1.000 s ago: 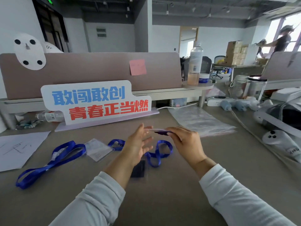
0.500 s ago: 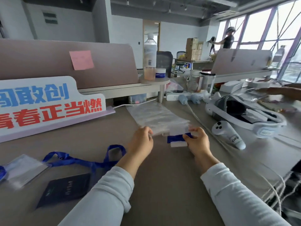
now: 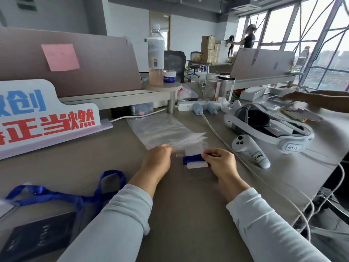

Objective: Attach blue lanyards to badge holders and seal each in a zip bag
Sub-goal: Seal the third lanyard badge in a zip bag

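head view: two hands meet low over the grey desk. the right hand has its fingers curled and pinches one small zip bag, which holds a folded blue strip and a white piece. the bag sits between the hands, close to the desk top. the left hand bends its fingers onto clear plastic at the bag's left side, but blur hides the fingertips, so i cannot tell if it grips.

one pile of clear bags lies just behind the hands. one loose blue lanyard loops across the near left, beside one dark card. to the right are one white headset, one controller and one power strip. one pink note sticks to the divider. one bottle and one small jar stand on a round shelf. one other person's hand reaches in at far right.
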Demonstrator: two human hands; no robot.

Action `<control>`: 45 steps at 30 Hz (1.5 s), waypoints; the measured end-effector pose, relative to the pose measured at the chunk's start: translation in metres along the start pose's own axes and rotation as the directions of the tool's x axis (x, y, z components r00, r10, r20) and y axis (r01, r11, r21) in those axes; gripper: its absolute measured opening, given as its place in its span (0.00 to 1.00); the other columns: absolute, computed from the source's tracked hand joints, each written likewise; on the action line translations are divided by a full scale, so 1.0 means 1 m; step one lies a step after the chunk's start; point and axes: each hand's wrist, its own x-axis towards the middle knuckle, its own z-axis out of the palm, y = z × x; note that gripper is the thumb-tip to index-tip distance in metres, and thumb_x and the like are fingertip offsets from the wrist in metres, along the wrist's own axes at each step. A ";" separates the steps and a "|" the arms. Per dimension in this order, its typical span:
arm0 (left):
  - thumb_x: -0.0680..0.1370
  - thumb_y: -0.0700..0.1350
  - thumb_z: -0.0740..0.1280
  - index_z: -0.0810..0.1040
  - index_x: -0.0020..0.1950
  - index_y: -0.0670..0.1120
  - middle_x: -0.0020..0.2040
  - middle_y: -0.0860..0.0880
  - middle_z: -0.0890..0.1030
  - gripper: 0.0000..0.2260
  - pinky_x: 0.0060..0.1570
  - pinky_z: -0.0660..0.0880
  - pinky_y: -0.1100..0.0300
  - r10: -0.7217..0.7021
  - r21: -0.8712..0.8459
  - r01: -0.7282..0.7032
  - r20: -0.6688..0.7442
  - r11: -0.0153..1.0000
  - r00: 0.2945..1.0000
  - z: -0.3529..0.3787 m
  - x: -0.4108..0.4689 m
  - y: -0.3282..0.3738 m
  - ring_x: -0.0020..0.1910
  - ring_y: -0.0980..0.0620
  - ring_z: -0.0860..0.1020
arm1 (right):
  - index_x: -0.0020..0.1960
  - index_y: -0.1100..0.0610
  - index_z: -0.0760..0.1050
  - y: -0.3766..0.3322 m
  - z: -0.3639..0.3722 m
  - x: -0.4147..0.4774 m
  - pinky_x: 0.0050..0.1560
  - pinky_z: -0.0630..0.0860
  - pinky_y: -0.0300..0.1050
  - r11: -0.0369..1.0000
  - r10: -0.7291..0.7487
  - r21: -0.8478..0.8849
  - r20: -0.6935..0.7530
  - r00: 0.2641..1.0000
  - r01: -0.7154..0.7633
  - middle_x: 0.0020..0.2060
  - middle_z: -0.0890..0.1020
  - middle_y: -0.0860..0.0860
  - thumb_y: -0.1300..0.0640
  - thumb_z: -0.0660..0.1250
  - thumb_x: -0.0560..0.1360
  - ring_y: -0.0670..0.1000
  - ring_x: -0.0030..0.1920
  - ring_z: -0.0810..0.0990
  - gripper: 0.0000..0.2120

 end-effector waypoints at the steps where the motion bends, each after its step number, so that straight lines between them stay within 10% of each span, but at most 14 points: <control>1: 0.78 0.36 0.58 0.76 0.62 0.45 0.61 0.46 0.77 0.15 0.58 0.72 0.53 -0.012 -0.027 0.011 -0.046 1.000 0.999 -0.002 0.000 0.000 0.58 0.45 0.76 | 0.44 0.52 0.80 -0.001 -0.001 -0.001 0.35 0.72 0.34 1.000 0.003 0.007 0.001 1.000 -0.003 0.41 0.81 0.47 0.60 0.72 0.71 0.45 0.40 0.79 0.04; 7: 0.73 0.34 0.63 0.80 0.50 0.43 0.47 0.45 0.82 0.10 0.44 0.71 0.58 -0.017 -0.113 -0.007 -0.209 0.994 0.978 -0.010 -0.007 -0.001 0.47 0.46 0.79 | 0.44 0.54 0.81 -0.003 -0.006 -0.004 0.38 0.76 0.35 0.999 -0.012 0.053 0.012 1.000 0.011 0.41 0.82 0.49 0.60 0.73 0.70 0.47 0.39 0.80 0.04; 19: 0.79 0.44 0.61 0.82 0.51 0.42 0.51 0.49 0.82 0.11 0.45 0.69 0.59 0.039 -0.057 -0.058 -0.288 0.997 0.957 -0.012 -0.016 0.006 0.52 0.47 0.75 | 0.41 0.53 0.80 -0.005 -0.008 -0.013 0.41 0.79 0.42 0.997 0.015 0.077 0.128 0.992 -0.025 0.41 0.83 0.53 0.61 0.73 0.70 0.50 0.39 0.81 0.04; 28: 0.72 0.41 0.59 0.84 0.47 0.44 0.45 0.49 0.84 0.14 0.39 0.76 0.56 0.129 -0.030 -0.157 -0.437 0.987 0.890 -0.022 -0.029 0.004 0.42 0.44 0.78 | 0.39 0.61 0.79 -0.013 -0.009 -0.020 0.35 0.79 0.45 0.892 0.100 0.398 0.288 0.952 -0.214 0.32 0.82 0.55 0.69 0.70 0.70 0.53 0.31 0.80 0.05; 33: 0.65 0.28 0.70 0.84 0.47 0.44 0.45 0.49 0.84 0.16 0.39 0.74 0.59 0.094 -0.033 -0.117 -0.406 0.993 0.909 -0.026 -0.038 0.000 0.43 0.42 0.79 | 0.38 0.58 0.80 -0.011 -0.006 -0.024 0.44 0.80 0.49 0.933 0.075 0.335 0.170 0.983 -0.130 0.37 0.83 0.56 0.66 0.72 0.69 0.54 0.36 0.81 0.05; 38: 0.75 0.37 0.64 0.69 0.69 0.47 0.67 0.53 0.71 0.23 0.57 0.67 0.62 0.114 0.006 -0.115 -0.217 0.993 0.969 -0.027 -0.049 0.004 0.63 0.49 0.68 | 0.38 0.55 0.81 -0.009 -0.002 -0.030 0.43 0.81 0.47 0.959 0.028 0.282 0.059 0.998 -0.044 0.38 0.83 0.53 0.64 0.73 0.69 0.53 0.39 0.83 0.05; 45: 0.76 0.44 0.64 0.65 0.71 0.50 0.69 0.56 0.67 0.24 0.60 0.67 0.63 0.130 0.025 -0.127 -0.157 0.992 0.979 -0.030 -0.065 0.004 0.66 0.53 0.66 | 0.42 0.52 0.82 -0.001 0.013 -0.029 0.48 0.81 0.51 0.974 0.064 0.222 -0.122 0.990 -0.036 0.37 0.82 0.46 0.61 0.70 0.71 0.50 0.41 0.82 0.06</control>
